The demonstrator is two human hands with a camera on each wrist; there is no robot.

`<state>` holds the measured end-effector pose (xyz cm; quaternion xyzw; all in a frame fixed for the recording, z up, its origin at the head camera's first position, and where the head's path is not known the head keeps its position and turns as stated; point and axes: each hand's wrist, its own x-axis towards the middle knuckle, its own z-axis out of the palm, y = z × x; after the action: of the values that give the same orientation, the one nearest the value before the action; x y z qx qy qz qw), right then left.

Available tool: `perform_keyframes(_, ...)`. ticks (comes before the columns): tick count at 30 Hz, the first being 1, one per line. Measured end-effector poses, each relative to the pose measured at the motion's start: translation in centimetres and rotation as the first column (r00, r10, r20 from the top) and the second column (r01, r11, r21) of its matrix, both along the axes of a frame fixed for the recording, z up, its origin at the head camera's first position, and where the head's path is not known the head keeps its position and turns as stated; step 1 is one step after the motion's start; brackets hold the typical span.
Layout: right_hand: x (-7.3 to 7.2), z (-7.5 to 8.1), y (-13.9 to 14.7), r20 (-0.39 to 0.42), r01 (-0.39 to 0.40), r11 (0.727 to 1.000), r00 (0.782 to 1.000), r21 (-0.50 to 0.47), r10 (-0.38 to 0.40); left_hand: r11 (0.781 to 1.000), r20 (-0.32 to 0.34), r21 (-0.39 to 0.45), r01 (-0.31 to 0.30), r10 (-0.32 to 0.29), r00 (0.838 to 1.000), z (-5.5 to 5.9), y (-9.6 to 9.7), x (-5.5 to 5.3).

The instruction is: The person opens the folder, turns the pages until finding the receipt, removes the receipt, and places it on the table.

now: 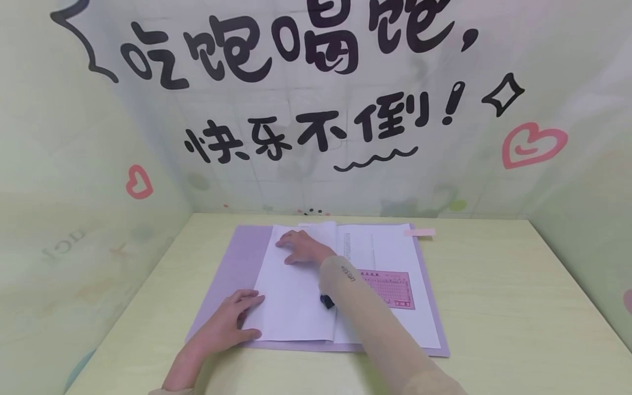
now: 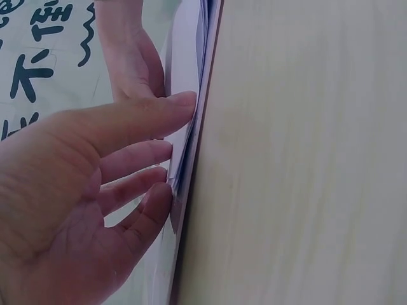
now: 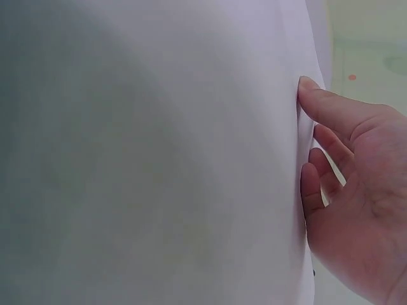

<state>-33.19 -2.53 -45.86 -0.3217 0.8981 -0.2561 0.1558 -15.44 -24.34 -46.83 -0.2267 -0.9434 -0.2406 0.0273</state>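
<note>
A lilac folder point(image 1: 249, 244) lies spread on the table with white pages inside. My right hand point(image 1: 303, 248) reaches across to the left-hand white page point(image 1: 296, 307), its fingertips touching the sheet near the top. In the right wrist view the thumb and fingers of the right hand point(image 3: 356, 171) rest against the white paper point(image 3: 191, 152). My left hand point(image 1: 229, 323) touches the page's lower left edge, thumb and fingers apart. Seen from the left wrist, the left hand point(image 2: 82, 171) meets the edge of the paper point(image 2: 184, 70) with its fingertips.
A pink printed slip point(image 1: 390, 289) lies on the right-hand page point(image 1: 415, 323), partly behind the right sleeve point(image 1: 385, 340). A pink tab point(image 1: 419, 232) sticks out at the top right. Beside the right forearm is a small black object point(image 1: 326, 301). Behind the table point(image 1: 508, 296) stands a printed wall point(image 1: 276, 186).
</note>
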Motion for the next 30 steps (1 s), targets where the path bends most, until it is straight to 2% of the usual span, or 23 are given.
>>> perform_keyframes(11,0.0,0.4,0.7,0.0,0.01,1.0,1.0,0.024,-0.01,1.0,0.034,0.022,0.001,-0.002,0.999,-0.1,0.4,-0.5)
perform_keyframes(16,-0.1,1.3,2.0,0.061,0.048,0.992,0.997,-0.116,-0.041,1.0,0.072,0.029,-0.001,-0.001,0.997,0.1,0.6,-0.7)
perform_keyframes(19,0.5,2.5,3.2,0.093,0.084,0.97,0.994,-0.227,-0.064,0.999,0.098,0.042,-0.015,0.011,0.995,0.2,0.5,-0.7)
perform_keyframes(22,1.6,3.9,4.9,0.12,0.142,0.946,0.987,-0.291,-0.111,0.998,0.113,0.049,-0.028,0.022,0.993,0.4,0.5,-0.7)
perform_keyframes(26,3.1,5.3,7.4,0.113,0.212,0.922,0.976,-0.325,-0.184,0.998,0.121,0.056,-0.028,0.021,0.992,0.5,0.2,-0.7)
perform_keyframes(30,4.8,5.5,9.6,0.112,0.274,0.899,0.962,-0.341,-0.25,0.997,0.13,0.068,-0.024,0.015,0.991,0.4,-0.1,-0.6)
